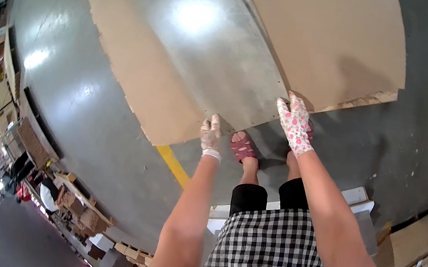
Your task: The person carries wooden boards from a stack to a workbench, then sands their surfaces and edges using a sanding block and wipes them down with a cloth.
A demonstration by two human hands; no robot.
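Observation:
A long, shiny grey sheet (222, 50), seemingly metal with small holes near its close end, lies over brown board. Both my hands wear gloves at this close end. My left hand (212, 136), in a pale, soiled glove, holds the sheet's edge near its left corner. At the right corner, my right hand (295, 125), in a white glove with pink flowers, grips the edge, thumb apart from the fingers. Parts of the fingers are hidden at the edge. Brown board shows on the left (138, 75) and another brown board (332, 34) on the right, with a rough near edge.
My feet in dark red sandals (243, 145) stand just before the sheet on a grey floor (65, 75). A yellow floor stripe (173, 166) runs by my left arm. Cardboard pieces (418, 238) are stacked at right. Wooden boards (32, 137) and a distant person (49, 195) are at left.

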